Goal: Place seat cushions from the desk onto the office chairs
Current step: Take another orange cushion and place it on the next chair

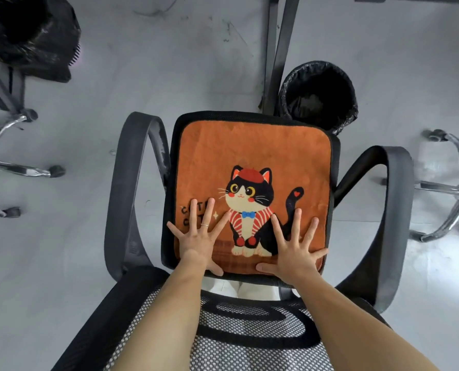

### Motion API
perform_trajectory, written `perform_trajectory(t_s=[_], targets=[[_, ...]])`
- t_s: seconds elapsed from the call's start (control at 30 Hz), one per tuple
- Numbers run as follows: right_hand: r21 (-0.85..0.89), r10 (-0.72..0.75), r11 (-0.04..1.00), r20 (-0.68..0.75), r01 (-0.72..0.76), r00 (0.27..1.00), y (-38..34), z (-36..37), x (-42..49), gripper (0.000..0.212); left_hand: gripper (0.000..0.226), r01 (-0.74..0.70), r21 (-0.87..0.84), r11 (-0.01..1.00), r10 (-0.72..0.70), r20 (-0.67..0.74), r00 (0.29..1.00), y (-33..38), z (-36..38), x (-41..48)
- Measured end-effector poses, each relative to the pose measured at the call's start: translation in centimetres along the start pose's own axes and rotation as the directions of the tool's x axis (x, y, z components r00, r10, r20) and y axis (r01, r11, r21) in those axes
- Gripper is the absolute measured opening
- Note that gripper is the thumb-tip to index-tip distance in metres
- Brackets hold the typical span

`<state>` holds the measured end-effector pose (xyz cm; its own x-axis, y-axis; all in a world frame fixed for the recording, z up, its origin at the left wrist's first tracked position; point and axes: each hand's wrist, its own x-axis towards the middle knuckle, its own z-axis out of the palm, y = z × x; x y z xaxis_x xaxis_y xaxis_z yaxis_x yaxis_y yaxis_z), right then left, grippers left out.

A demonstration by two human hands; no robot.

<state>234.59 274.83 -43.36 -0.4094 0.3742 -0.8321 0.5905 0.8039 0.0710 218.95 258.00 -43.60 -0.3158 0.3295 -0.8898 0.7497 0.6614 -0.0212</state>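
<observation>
An orange seat cushion [252, 153] printed with a black-and-white cat in a red beret lies flat on the seat of a black office chair [132, 183] seen from above and behind its mesh backrest. My left hand [199, 236], with a ring on one finger, rests flat with fingers spread on the cushion's near left part. On the near right part lies my right hand [293, 250], also flat with fingers apart. Neither hand grips anything. The desk is not in view.
A black-lined waste bin [319, 95] stands just beyond the chair, beside dark desk legs [276, 49]. Another black bag-lined bin [27, 36] is at the top left. Chrome chair bases stand at the left [6, 164] and right [453, 188] on the grey floor.
</observation>
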Motion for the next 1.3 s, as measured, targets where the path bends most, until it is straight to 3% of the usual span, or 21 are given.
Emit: perform_trajectory(t_s=[0.17, 0.27, 0.33, 0.4, 0.5, 0.63, 0.73, 0.9, 1.07, 1.3], targets=[[0.065, -0.035, 0.997, 0.087, 0.029, 0.996, 0.1, -2.0, -0.8, 0.129, 0.145, -0.041, -0.022, 0.999, 0.040, -0.021, 0.999, -0.6, -0.8, -1.2], [0.258, -0.012, 0.966, -0.005, 0.013, 1.000, 0.8, -3.5, -1.5, 0.097, 0.121, -0.079, -0.125, 0.989, 0.065, -0.111, 0.992, -1.2, -1.5, -1.9], [0.484, 0.167, 0.870, -0.107, -0.096, 0.980, 1.1, -4.5, -1.7, 0.072, 0.097, -0.047, -0.294, 0.955, -0.026, -0.240, 0.970, -1.2, -2.3, -2.5], [0.682, 0.401, 0.684, -0.055, -0.259, 0.915, 1.7, -5.3, -1.8, 0.066, 0.085, 0.070, -0.517, 0.853, -0.262, -0.308, 0.914, -1.1, -2.8, -2.9], [0.782, 0.534, 0.485, 0.089, -0.391, 0.841, 3.2, -5.5, -1.4, 0.064, 0.077, 0.227, -0.760, 0.610, -0.526, -0.174, 0.832, -1.8, -3.1, -2.6], [0.780, 0.549, 0.465, 0.116, -0.418, 0.828, 3.9, -4.9, -0.1, 0.045, 0.055, 0.334, -0.820, 0.464, -0.622, -0.033, 0.783, -3.2, -3.2, -1.3], [0.781, 0.607, 0.426, 0.129, -0.458, 0.784, 3.4, -5.0, 0.5, 0.040, 0.046, 0.326, -0.856, 0.400, -0.645, -0.011, 0.764, -3.8, -3.2, -0.4], [0.819, 0.629, 0.382, 0.109, -0.429, 0.770, 3.8, -4.5, 0.8, 0.032, 0.019, 0.228, -0.888, 0.399, -0.682, -0.121, 0.721, -4.5, -3.3, 0.7], [0.836, 0.627, 0.385, 0.075, -0.391, 0.776, 4.3, -4.4, 0.9, 0.029, 0.016, 0.201, -0.902, 0.382, -0.717, -0.152, 0.680, -4.1, -3.4, 0.9], [0.846, 0.629, 0.382, 0.058, -0.373, 0.775, 4.4, -4.8, 0.8, 0.031, 0.018, 0.245, -0.849, 0.469, -0.686, -0.176, 0.706, -4.9, -3.0, 1.4]])
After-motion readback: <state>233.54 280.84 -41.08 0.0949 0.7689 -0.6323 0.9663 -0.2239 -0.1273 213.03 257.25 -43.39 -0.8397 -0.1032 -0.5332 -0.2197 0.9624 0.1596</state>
